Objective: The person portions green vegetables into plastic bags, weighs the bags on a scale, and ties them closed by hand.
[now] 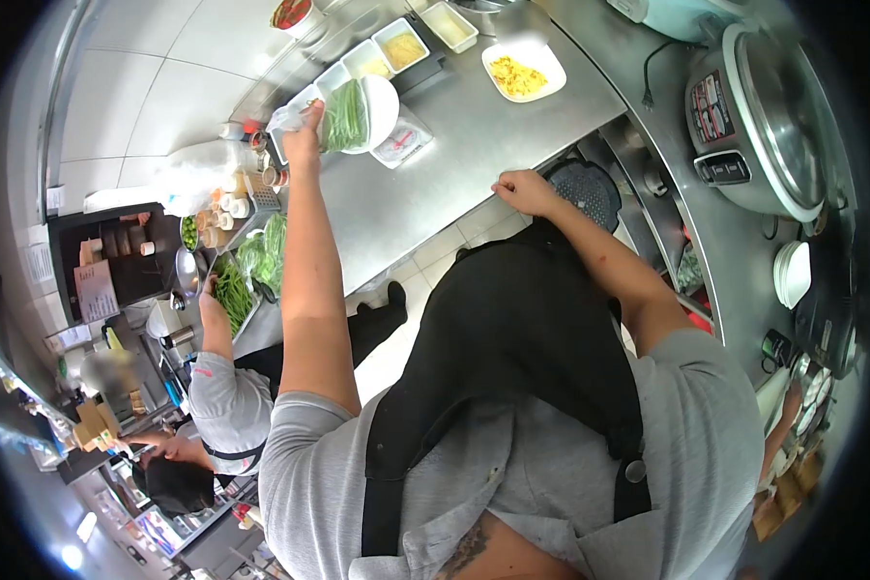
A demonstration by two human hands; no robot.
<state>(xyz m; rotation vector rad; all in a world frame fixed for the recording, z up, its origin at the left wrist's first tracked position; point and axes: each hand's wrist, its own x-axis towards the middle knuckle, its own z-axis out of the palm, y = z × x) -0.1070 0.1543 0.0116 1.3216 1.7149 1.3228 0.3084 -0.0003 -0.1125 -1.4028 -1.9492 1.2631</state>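
My left hand [304, 128] is reached out over the counter, fingers closed on a clear plastic bag. Long, thin green vegetables [344, 118] lie at the bag, over a round white bowl [384, 114]; whether they are inside the bag or on the bowl is hard to tell. Under the bowl's near side shows a small scale [403, 141] with a dial. My right hand [526, 191] is curled into a fist at the counter's near edge, with nothing visible in it. Beyond it stands a white square dish [524, 70] of chopped yellow food.
White tubs [400, 45] line the back of the steel counter [464, 145]. A large cooker [754, 126] stands right, near a loose plug [648, 97]. On the left, a co-worker [227, 401] reaches toward a tray of green vegetables [232, 293]. Below the counter is a dark perforated stool [585, 193].
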